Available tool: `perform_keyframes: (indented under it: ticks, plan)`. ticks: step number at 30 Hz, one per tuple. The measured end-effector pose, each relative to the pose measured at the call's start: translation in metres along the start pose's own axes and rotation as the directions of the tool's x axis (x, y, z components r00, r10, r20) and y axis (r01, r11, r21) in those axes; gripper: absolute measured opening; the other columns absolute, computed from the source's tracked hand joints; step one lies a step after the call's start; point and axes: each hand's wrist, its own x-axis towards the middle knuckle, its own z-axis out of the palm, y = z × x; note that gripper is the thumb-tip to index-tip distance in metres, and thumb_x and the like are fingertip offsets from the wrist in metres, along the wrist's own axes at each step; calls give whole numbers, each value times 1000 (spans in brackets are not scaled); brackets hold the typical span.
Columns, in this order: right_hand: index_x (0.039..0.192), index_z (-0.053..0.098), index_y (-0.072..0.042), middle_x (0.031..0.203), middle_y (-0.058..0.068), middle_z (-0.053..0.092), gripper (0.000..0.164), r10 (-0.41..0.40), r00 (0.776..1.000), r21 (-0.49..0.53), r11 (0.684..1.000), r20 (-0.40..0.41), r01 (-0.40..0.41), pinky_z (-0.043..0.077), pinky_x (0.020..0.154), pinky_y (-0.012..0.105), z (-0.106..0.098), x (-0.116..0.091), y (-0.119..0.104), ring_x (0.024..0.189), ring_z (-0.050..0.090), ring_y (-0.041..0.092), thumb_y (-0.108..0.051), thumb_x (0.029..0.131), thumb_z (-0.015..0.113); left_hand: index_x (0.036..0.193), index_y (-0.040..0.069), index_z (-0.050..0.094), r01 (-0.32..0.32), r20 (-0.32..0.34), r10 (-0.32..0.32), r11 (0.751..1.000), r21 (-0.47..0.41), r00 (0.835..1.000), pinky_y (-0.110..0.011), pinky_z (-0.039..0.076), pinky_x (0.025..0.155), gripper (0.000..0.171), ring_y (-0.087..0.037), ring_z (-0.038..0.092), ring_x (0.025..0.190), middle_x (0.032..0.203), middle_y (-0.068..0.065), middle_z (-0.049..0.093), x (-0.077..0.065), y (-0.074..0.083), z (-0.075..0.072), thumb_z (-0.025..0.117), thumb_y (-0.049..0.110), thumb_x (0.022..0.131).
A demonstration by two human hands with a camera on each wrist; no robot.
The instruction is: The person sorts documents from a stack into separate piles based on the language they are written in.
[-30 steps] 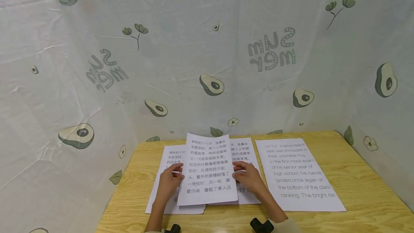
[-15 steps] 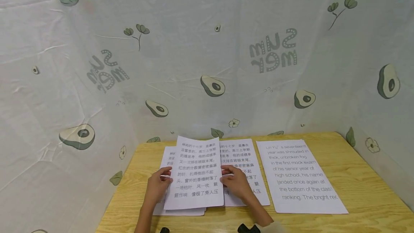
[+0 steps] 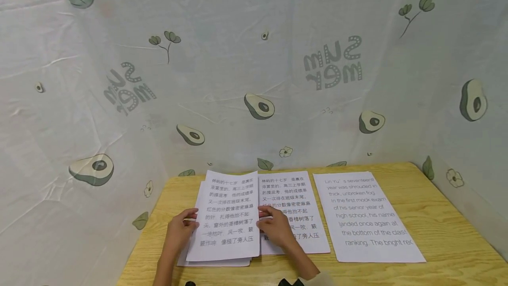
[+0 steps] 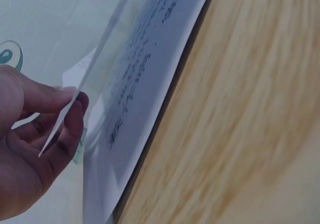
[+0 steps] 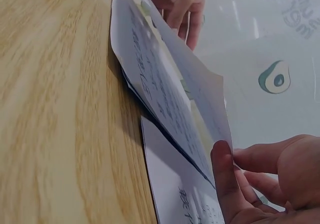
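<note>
Head view: a thin white paper sheet (image 3: 228, 220) printed with Chinese characters is at the left of the table, raised over a left paper pile (image 4: 140, 116) with its far edge curving gently. The left hand (image 3: 178, 229) pinches its left edge, thumb on one face and bent fingers behind, the gap closed down to the paper's thickness. The right hand (image 3: 276, 229) pinches the opposite edge just as tightly. Both wrist views show the sheet bowed and apart from the pile's printed face below. Just right of it lies a flat middle Chinese page (image 3: 293, 195), partly covered by the right hand; farther right, an English-text page (image 3: 369, 220) lies flat. Yellowish, streaky wood grain marks the table (image 3: 448, 237); beyond hangs a creased, pale cloth (image 3: 293, 144) with avocado, leaf and flower prints.
</note>
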Motion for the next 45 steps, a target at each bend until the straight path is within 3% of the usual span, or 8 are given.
perform_keyframes:
  ticks: [8,24,31,36,40,45]
  plan:
    - [138,64,8,119,20,69,49,8,1000,25,1000,18,-9,63,74,27,17,1,1,93,75,19,1,91,74,136,-4,68,24,13,-24,1000,11,1000,-24,56,74,41,-29,73,102,121,-22,72,2,-12,-13,68,-8,95]
    - [138,65,10,116,20,72,50,-35,999,-69,997,25,37,59,72,22,21,0,3,95,76,22,0,90,75,135,-5,69,54,26,-54,998,19,998,-27,56,73,40,-28,73,100,118,-21,73,2,-23,-12,68,-6,96]
    - [134,67,9,116,20,74,48,-67,998,-105,992,13,68,63,76,25,20,3,2,99,78,29,0,88,76,135,-7,68,48,9,-49,998,32,999,-30,59,75,40,-31,73,102,118,-23,73,2,-21,-13,68,-6,95]
    - [129,72,5,112,15,78,43,-107,994,-173,980,-31,100,62,85,29,15,3,-2,100,78,28,-2,87,77,137,-8,66,74,-43,-71,995,61,997,-36,64,78,40,-41,73,109,124,-27,72,1,-19,-17,69,0,98]
    - [130,72,3,114,14,77,41,-78,996,-160,985,-39,71,61,82,28,9,2,-5,99,77,25,-5,90,78,141,-7,63,80,-75,-76,995,55,994,-33,65,76,43,-43,70,114,129,-27,70,-2,-14,-20,70,8,101]
    - [132,71,3,115,14,76,41,-38,998,-140,990,-45,32,60,78,25,-1,2,-5,100,75,22,-7,93,77,142,-4,64,48,-76,-44,998,45,996,-29,61,77,44,-37,72,111,125,-23,72,-1,-2,-16,71,12,102]
